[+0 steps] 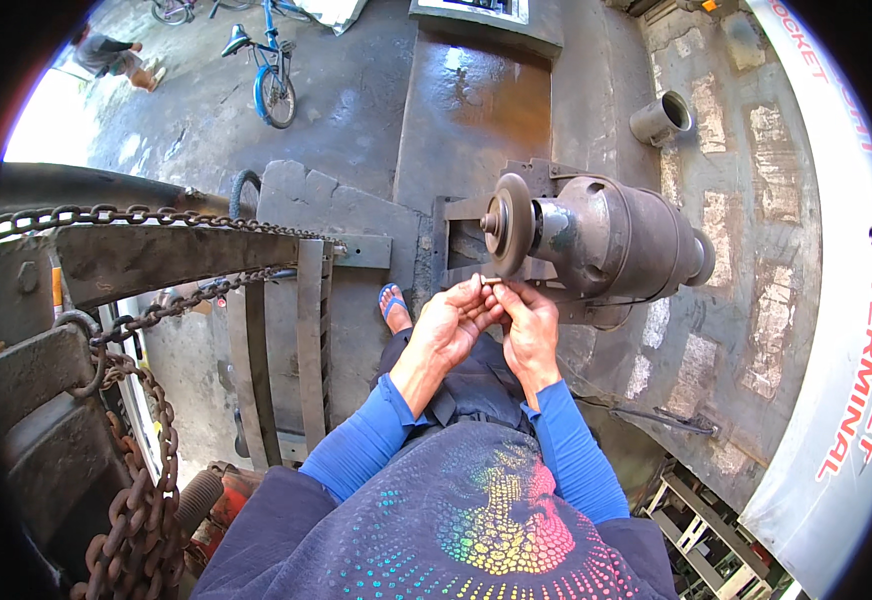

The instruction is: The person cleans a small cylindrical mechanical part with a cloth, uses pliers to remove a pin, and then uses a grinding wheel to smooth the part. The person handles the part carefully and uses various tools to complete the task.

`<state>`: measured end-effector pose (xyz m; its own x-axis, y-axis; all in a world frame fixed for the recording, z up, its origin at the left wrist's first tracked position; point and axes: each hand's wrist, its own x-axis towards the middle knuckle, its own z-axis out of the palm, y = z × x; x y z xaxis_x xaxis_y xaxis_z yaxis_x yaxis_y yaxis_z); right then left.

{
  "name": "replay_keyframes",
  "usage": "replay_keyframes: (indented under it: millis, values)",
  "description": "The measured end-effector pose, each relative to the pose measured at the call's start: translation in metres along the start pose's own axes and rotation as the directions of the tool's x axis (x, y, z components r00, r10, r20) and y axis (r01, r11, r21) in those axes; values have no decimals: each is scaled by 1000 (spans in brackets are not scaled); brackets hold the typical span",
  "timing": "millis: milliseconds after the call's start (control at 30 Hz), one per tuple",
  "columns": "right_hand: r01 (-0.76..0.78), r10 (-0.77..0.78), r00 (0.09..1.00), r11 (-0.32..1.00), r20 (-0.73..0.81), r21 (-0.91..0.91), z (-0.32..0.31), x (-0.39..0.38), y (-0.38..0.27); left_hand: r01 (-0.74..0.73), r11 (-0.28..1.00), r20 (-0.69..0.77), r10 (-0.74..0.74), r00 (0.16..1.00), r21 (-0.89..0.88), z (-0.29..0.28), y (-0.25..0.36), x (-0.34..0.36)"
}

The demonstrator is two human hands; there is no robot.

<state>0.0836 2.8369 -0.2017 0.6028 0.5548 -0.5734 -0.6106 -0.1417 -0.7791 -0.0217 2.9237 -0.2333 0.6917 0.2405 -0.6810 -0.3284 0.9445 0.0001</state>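
A small brassy metal pin (492,281) lies between the fingertips of both my hands. One end is pinched by my left hand (444,328), its fingers curled and closed. At the other end, the thumb and forefinger of my right hand (530,330) are closed on it. Just beyond my fingertips is the grinding wheel (516,225) of a bench grinder (621,240). The pin is close to the wheel's lower edge; whether the two touch I cannot tell. Part of the pin is hidden by my fingers.
Rusty chains (146,500) hang at the left beside a heavy steel beam (146,262). A metal pipe piece (662,119) and a white banner (806,300) are at the right. Farther off are a blue bicycle (274,80) and a person (116,58).
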Motion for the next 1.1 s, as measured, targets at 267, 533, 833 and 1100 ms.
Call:
replay_keyframes:
  millis: [267, 533, 833, 1100]
  values:
    - [57, -56, 998, 998, 11, -35, -13, -3, 8, -50, 977, 77, 34, 996, 210, -5, 4, -12]
    - [34, -34, 999, 999, -9, -16, 3, -5, 1, -98, 964, 139, 65, 988, 248, -9, 6, -4]
    - [48, -47, 997, 999, -57, 14, 3, 6, 1, -20, 997, 93, 13, 996, 73, -8, 1, 13]
    - [111, -109, 990, 994, -90, 19, -5, 15, 7, -5, 999, 82, 3, 997, 33, -8, -8, 23]
